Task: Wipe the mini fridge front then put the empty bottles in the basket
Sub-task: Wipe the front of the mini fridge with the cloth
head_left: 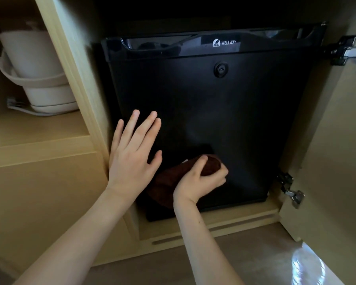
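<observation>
A black mini fridge (224, 112) with a "WELLWAY" label and a round lock sits inside a light wooden cabinet. My right hand (199, 179) is shut on a dark brown cloth (167, 186) and presses it against the lower left part of the fridge door. My left hand (134, 153) lies flat with fingers spread on the door's left edge, just above and left of the cloth. No bottles and no basket are in view.
The cabinet door (337, 161) stands open at the right, with metal hinges (292, 192) on its inner side. A white electric kettle (37, 70) on its base sits on a shelf to the left. The floor below is brownish.
</observation>
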### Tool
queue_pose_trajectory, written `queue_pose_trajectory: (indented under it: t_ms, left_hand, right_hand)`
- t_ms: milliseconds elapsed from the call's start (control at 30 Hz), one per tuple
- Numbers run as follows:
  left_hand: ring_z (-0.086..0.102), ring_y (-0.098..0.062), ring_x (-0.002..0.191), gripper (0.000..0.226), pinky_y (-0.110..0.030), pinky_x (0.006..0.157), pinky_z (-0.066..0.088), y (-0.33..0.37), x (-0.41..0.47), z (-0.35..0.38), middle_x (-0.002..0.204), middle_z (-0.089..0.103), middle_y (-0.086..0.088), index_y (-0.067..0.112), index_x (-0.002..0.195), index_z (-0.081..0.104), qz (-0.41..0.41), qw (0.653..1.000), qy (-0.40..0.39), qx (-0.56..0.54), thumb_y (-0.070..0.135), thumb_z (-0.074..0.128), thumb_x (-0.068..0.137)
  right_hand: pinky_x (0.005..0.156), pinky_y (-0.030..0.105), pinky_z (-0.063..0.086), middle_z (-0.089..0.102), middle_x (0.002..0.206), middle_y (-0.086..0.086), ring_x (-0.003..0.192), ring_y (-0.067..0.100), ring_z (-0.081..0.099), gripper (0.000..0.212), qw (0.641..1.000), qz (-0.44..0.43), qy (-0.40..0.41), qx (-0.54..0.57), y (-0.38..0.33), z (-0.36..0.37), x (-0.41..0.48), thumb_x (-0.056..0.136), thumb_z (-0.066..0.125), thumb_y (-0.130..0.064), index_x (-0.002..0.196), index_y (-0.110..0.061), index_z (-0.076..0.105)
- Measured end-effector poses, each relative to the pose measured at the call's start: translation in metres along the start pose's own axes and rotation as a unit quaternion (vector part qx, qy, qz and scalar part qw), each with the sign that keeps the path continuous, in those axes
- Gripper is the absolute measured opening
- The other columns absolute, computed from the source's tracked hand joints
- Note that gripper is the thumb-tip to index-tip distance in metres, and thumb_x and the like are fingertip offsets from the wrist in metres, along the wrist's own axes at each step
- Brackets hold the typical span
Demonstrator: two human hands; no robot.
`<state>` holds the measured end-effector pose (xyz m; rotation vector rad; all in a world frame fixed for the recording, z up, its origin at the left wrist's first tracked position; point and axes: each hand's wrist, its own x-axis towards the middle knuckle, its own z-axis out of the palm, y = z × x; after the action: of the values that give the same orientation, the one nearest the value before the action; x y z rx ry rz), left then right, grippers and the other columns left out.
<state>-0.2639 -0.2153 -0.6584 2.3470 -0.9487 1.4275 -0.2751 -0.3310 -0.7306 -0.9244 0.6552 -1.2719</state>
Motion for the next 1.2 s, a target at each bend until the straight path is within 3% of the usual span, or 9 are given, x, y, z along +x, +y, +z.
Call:
queue_pose_trajectory:
  t_ms: [133, 333, 400, 533, 633, 700, 867, 1067, 1200]
  left_hand:
    - [0.017, -0.019, 0.153, 0.063, -0.044, 0.125, 0.012, -0.001, 0.0, 0.008, 0.16, 0.034, 0.0, 0.014, 0.151, 0.038, 0.029, 0.999, -0.016, -0.002, 0.023, 0.058, 0.092]
    - [0.012, -0.017, 0.154, 0.069, -0.039, 0.126, 0.007, 0.005, -0.001, 0.011, 0.161, 0.031, 0.003, 0.015, 0.152, 0.036, 0.001, 0.999, -0.025, -0.038, 0.022, 0.065, 0.09]
    - [0.012, -0.017, 0.154, 0.071, -0.039, 0.126, 0.007, 0.007, -0.002, 0.011, 0.161, 0.03, 0.003, 0.015, 0.153, 0.035, -0.007, 0.999, -0.025, -0.04, 0.023, 0.067, 0.089]
    - [0.014, -0.017, 0.154, 0.069, -0.04, 0.125, 0.009, 0.006, -0.003, 0.014, 0.16, 0.03, 0.003, 0.016, 0.152, 0.036, -0.003, 0.999, -0.018, -0.031, 0.032, 0.062, 0.091]
    - [0.014, -0.018, 0.153, 0.069, -0.041, 0.125, 0.01, 0.003, -0.004, 0.018, 0.161, 0.028, 0.005, 0.016, 0.152, 0.036, 0.003, 1.0, -0.009, -0.018, 0.033, 0.061, 0.091]
    - [0.015, -0.019, 0.153, 0.069, -0.041, 0.125, 0.01, 0.003, -0.004, 0.019, 0.161, 0.027, 0.006, 0.016, 0.152, 0.036, 0.0, 1.0, -0.006, -0.018, 0.033, 0.061, 0.091]
    - [0.016, -0.02, 0.153, 0.068, -0.042, 0.125, 0.011, 0.004, -0.003, 0.015, 0.16, 0.031, 0.001, 0.014, 0.152, 0.038, -0.001, 1.0, -0.016, -0.017, 0.033, 0.061, 0.09]
    - [0.016, -0.021, 0.153, 0.068, -0.043, 0.125, 0.011, 0.005, -0.003, 0.015, 0.16, 0.033, 0.0, 0.013, 0.152, 0.038, -0.002, 1.0, -0.011, -0.011, 0.032, 0.061, 0.09]
    - [0.017, -0.022, 0.153, 0.067, -0.045, 0.125, 0.011, 0.006, -0.003, 0.018, 0.16, 0.034, -0.002, 0.012, 0.152, 0.038, 0.004, 1.0, -0.005, -0.004, 0.033, 0.059, 0.091]
  right_hand:
    - [0.072, 0.001, 0.041, 0.043, 0.105, -0.009, 0.096, -0.005, 0.052, 0.021, 0.996, -0.088, -0.003, -0.032, 0.009, -0.006, 0.01, 0.092, 0.059, -0.038, 0.108, -0.033, 0.046]
    - [0.075, 0.025, 0.043, 0.04, 0.12, 0.007, 0.102, 0.022, 0.051, 0.033, 0.982, 0.16, 0.043, -0.093, 0.053, -0.048, 0.009, 0.099, 0.056, -0.028, 0.127, -0.016, 0.044]
    - [0.08, 0.027, 0.044, 0.041, 0.117, 0.006, 0.099, 0.018, 0.052, 0.026, 0.989, 0.119, 0.024, -0.084, 0.043, -0.046, 0.01, 0.098, 0.059, -0.026, 0.12, -0.019, 0.047]
    - [0.074, 0.003, 0.041, 0.044, 0.103, -0.007, 0.091, -0.008, 0.053, 0.02, 0.996, -0.065, -0.046, -0.036, -0.005, -0.016, 0.022, 0.092, 0.065, -0.029, 0.104, -0.031, 0.05]
    - [0.071, 0.0, 0.04, 0.044, 0.101, -0.011, 0.091, -0.008, 0.054, 0.021, 0.986, -0.151, -0.064, -0.024, -0.022, -0.005, 0.031, 0.088, 0.065, -0.032, 0.102, -0.032, 0.049]
    - [0.07, 0.0, 0.04, 0.044, 0.102, -0.009, 0.092, -0.003, 0.054, 0.023, 0.99, -0.137, -0.04, -0.022, -0.011, -0.01, 0.033, 0.088, 0.065, -0.032, 0.104, -0.029, 0.051]
    - [0.066, 0.001, 0.04, 0.046, 0.113, 0.005, 0.101, 0.021, 0.056, 0.02, 0.992, 0.091, 0.089, 0.006, 0.012, -0.029, 0.039, 0.094, 0.064, -0.023, 0.109, -0.02, 0.051]
    - [0.065, -0.001, 0.041, 0.046, 0.101, -0.001, 0.085, -0.012, 0.055, 0.019, 0.998, -0.056, 0.038, 0.009, -0.038, -0.005, 0.055, 0.09, 0.069, -0.017, 0.099, -0.02, 0.053]
    - [0.073, 0.001, 0.039, 0.047, 0.101, 0.003, 0.087, -0.004, 0.054, 0.021, 0.988, -0.15, -0.005, -0.029, -0.044, -0.003, 0.07, 0.088, 0.068, -0.02, 0.104, -0.015, 0.056]
